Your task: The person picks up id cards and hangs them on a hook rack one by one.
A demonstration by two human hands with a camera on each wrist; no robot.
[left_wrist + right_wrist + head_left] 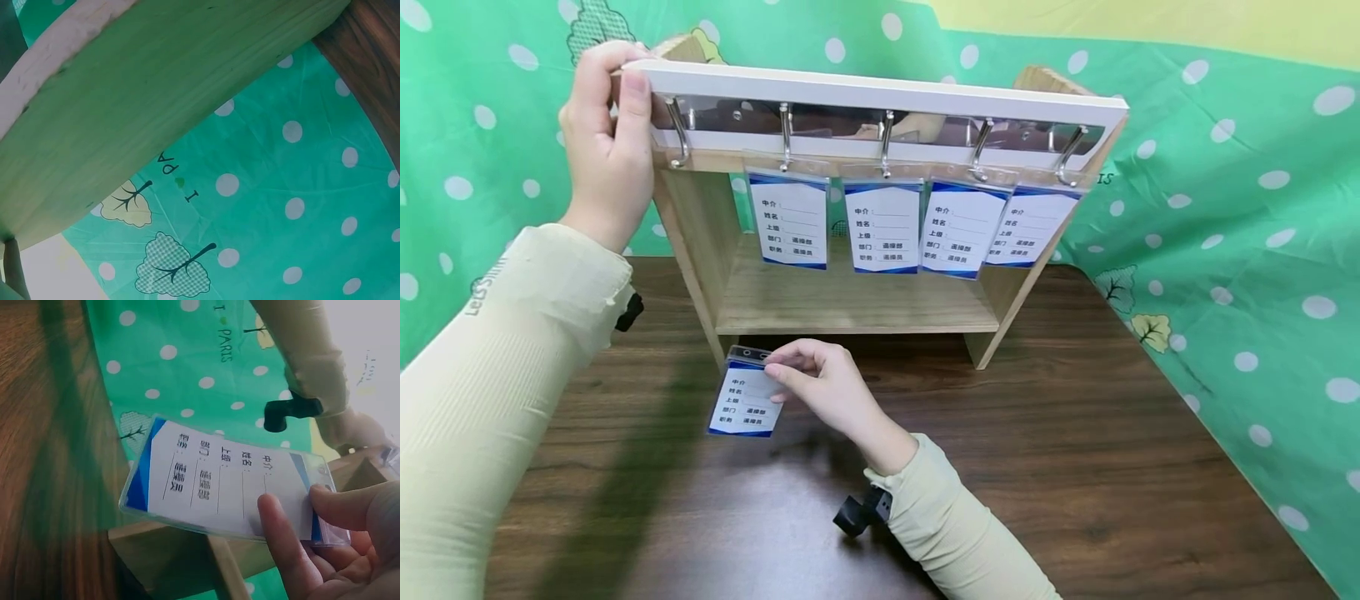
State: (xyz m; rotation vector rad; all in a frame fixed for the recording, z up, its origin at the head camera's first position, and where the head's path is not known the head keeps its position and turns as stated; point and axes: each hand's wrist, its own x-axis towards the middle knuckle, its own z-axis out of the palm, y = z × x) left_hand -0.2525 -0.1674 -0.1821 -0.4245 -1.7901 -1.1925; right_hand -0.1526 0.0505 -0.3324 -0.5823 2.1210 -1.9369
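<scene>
In the head view my left hand (606, 137) grips the left end of a white hook rail (850, 83) on top of a wooden shelf stand (850, 304), the thumb lying along its front. Lower down, my right hand (835, 387) pinches a clear-sleeved ID badge (737, 408) by its upper right part, over the table in front of the stand. The right wrist view shows the badge (219, 481) with thumb and fingers at its slotted end. Several similar badges (883, 225) hang from the rail's metal hooks; the leftmost hook (680, 137) is bare.
A dark wood-grain table (1075, 467) carries the stand. Green polka-dot cloth (1240, 250) hangs behind and along the right side. The stand's wooden side panel (162, 87) fills much of the left wrist view. Small black cameras (861, 510) are strapped at the wrists.
</scene>
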